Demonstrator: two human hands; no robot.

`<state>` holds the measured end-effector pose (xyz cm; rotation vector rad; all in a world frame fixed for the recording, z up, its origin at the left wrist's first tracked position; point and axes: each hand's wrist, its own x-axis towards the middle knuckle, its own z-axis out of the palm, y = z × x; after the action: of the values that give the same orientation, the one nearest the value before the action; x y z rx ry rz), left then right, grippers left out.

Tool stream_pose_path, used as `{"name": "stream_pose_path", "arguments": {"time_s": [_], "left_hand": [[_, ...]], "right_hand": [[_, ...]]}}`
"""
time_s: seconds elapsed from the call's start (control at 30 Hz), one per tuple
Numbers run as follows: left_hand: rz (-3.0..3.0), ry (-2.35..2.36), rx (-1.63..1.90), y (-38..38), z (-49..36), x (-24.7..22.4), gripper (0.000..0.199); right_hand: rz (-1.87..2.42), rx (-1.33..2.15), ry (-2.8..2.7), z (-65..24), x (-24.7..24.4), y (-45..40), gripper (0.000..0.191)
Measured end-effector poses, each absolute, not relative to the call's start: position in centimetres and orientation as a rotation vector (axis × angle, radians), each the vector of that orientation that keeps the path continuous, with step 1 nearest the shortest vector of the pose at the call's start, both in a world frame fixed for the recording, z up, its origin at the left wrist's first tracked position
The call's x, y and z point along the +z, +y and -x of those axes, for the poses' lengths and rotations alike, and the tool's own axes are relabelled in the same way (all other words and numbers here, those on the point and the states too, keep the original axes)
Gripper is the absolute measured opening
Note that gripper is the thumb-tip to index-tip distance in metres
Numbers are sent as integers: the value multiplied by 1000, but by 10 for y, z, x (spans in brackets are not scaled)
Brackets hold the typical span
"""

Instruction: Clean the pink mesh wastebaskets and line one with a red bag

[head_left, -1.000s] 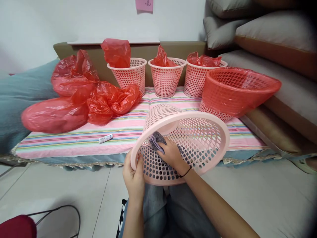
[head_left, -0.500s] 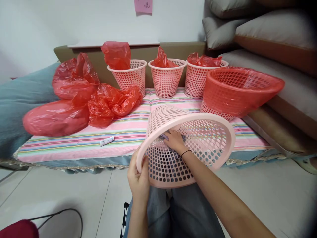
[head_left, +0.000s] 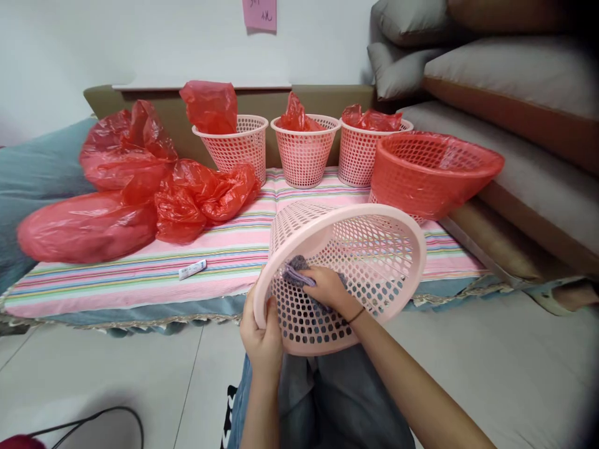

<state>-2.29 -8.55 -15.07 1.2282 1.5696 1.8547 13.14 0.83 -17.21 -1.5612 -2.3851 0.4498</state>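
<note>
The work looks partway along: a cloth (head_left: 296,272) is inside the held basket (head_left: 360,249), against its lower inner wall, and wiping there seems to be in hand. How much of the mesh is already clean cannot be told. No bag is on this basket. On the couch (head_left: 234,259), a lined basket (head_left: 412,181) wears a red bag (head_left: 472,184) over its rim, while the left basket (head_left: 246,146), middle basket (head_left: 306,153) and right basket (head_left: 358,156) stand in a row before the backrest (head_left: 322,100), bags bunched in their tops. More red bags (head_left: 140,206) lie heaped at the left.

The held basket is tilted on its side above the person's lap (head_left: 346,399), mouth toward the person; whether its base touches the couch cannot be told.

The left hand (head_left: 262,338) has a narrow grip on the rim's left side, thumb inside the mouth. The right hand (head_left: 325,290) reaches in over the near rim, forearm (head_left: 412,371) slanting from the lower right, its grip wrapped around the cloth.
</note>
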Motion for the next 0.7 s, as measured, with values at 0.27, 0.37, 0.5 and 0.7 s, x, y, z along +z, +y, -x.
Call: {"name": "stream_pose_path", "arguments": {"time_s": [0.27,0.37,0.5,0.7], "left_hand": [[-1215,1518,1872,-83,41,-151,35],[-1295,1477,1841,-84,48,-145,37],[-1449,1418,1768,-89,47,-137,35],[-1628,1410,1660,-93,33,-133,37]], "right_hand": [[1409,868,-2125,-130,-160,-97,51],[1383,943,-2025,-122,-159,-116,50],[1318,1094,-1851,-123,-162,-118,53],[1246,1224,-1748,-135,-173,-111,50]]}}
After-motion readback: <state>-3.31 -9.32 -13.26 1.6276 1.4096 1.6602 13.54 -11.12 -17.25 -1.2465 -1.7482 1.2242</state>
